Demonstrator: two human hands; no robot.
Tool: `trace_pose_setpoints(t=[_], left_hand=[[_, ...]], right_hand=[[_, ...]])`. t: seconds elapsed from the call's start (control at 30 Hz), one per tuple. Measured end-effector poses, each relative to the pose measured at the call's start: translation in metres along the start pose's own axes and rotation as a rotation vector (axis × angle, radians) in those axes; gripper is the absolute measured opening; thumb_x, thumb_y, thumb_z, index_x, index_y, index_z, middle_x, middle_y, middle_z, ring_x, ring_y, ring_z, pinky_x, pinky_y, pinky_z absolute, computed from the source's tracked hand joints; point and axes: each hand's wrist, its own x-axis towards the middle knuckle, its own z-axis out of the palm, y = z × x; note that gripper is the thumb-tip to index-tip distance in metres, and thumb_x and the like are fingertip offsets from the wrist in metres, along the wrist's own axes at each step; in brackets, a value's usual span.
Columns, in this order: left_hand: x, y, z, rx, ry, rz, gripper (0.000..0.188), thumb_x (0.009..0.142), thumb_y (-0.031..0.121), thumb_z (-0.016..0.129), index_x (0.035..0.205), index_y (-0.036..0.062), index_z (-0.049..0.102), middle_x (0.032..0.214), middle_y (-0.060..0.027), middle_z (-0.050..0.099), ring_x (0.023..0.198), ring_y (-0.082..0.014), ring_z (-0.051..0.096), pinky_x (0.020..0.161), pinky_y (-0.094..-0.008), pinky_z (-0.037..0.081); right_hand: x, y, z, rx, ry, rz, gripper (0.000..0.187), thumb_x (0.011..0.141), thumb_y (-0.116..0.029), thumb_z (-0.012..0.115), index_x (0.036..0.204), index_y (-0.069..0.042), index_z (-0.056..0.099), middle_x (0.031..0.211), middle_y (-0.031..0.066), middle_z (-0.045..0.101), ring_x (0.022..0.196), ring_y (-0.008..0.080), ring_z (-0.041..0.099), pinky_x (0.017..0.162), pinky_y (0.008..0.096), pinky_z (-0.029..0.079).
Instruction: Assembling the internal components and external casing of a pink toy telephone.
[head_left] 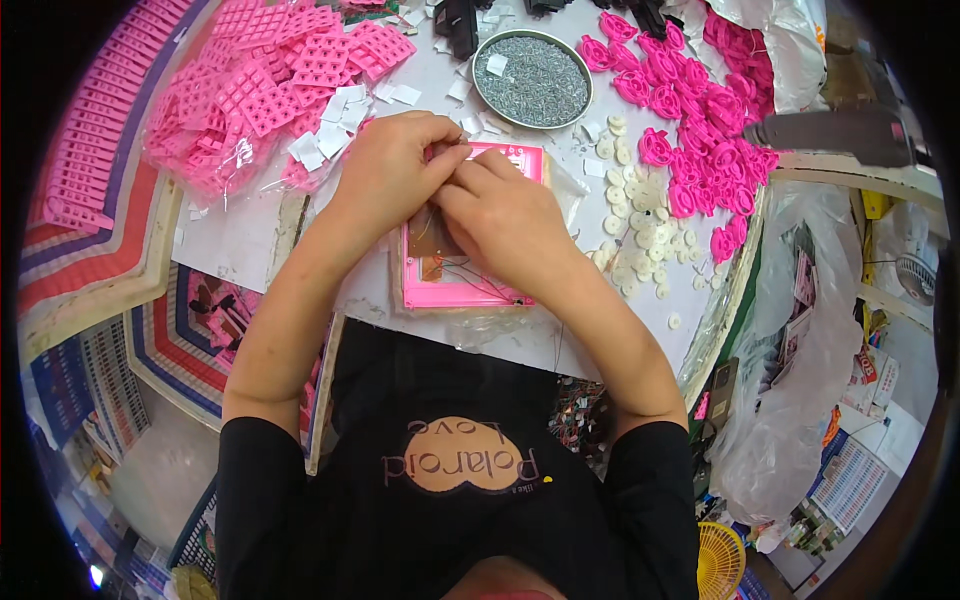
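Left hand (400, 165) and right hand (512, 220) meet, fingers curled close, over the pink casing (450, 296) on the tabletop (365, 288); whether they pinch anything, I can't tell. A dragging palm could tug those thin wires (470, 272) loose.

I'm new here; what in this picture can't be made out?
In the head view:
What the left hand and right hand pinch, if anything: hidden by the hands themselves.
Upper left of the pink case: covered by the hands.
Black parts: cut off by the top edge.
Metal pieces in the round tin: too small to tell their shape.
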Motion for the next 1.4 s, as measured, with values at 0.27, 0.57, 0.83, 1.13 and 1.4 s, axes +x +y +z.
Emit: trace_pose_setpoints(t=[0.27, 0.57, 0.83, 1.13, 1.4], left_hand=[[0.014, 0.005, -0.012, 0.037, -0.189, -0.006, 0.021, 0.086, 0.017, 0.067, 0.092, -0.0026, 0.069, 0.078, -0.0138, 0.065, 0.066, -0.0234, 0.063, 0.062, -0.0347, 0.049], [0.008, 0.011, -0.004, 0.033, -0.162, 0.036, 0.018, 0.085, 0.013, 0.067, 0.098, 0.0008, 0.070, 0.078, -0.0115, 0.065, 0.067, -0.0213, 0.061, 0.063, -0.0333, 0.048], [0.001, 0.003, -0.001, 0.000, -0.023, 0.059, 0.017, 0.088, 0.016, 0.066, 0.096, 0.0021, 0.071, 0.081, -0.0088, 0.066, 0.066, -0.0175, 0.060, 0.062, -0.0298, 0.048], [0.020, 0.005, 0.011, 0.439, -0.015, 0.115, 0.019, 0.085, 0.021, 0.070, 0.093, 0.0045, 0.071, 0.084, -0.0066, 0.067, 0.069, -0.0226, 0.064, 0.064, -0.0322, 0.051], [0.005, 0.011, -0.007, -0.012, -0.112, 0.009, 0.012, 0.086, 0.010, 0.070, 0.092, -0.0008, 0.069, 0.086, -0.0091, 0.070, 0.069, -0.0158, 0.065, 0.064, -0.0283, 0.051]], right_hand=[[-0.023, -0.003, -0.021, 0.181, 0.063, -0.187, 0.041, 0.073, -0.013, 0.073, 0.113, -0.006, 0.067, 0.114, 0.0080, 0.063, 0.102, 0.0276, 0.061, 0.081, 0.0369, 0.052], [0.002, 0.029, -0.012, -0.011, 0.432, 0.069, 0.013, 0.076, -0.011, 0.073, 0.088, -0.009, 0.068, 0.081, 0.0043, 0.061, 0.077, 0.0240, 0.059, 0.065, 0.0347, 0.051], [-0.004, 0.027, -0.016, -0.034, 0.313, 0.119, 0.015, 0.074, -0.004, 0.073, 0.088, -0.008, 0.068, 0.078, 0.0051, 0.063, 0.073, 0.0242, 0.060, 0.062, 0.0354, 0.050], [-0.008, 0.025, -0.016, -0.095, 0.258, 0.137, 0.011, 0.075, -0.007, 0.072, 0.085, -0.010, 0.068, 0.081, 0.0031, 0.062, 0.076, 0.0234, 0.060, 0.061, 0.0354, 0.051], [-0.009, 0.013, -0.027, -0.310, -0.060, 0.135, 0.008, 0.071, -0.009, 0.068, 0.078, -0.007, 0.067, 0.078, 0.0064, 0.061, 0.081, 0.0259, 0.060, 0.065, 0.0362, 0.052]])
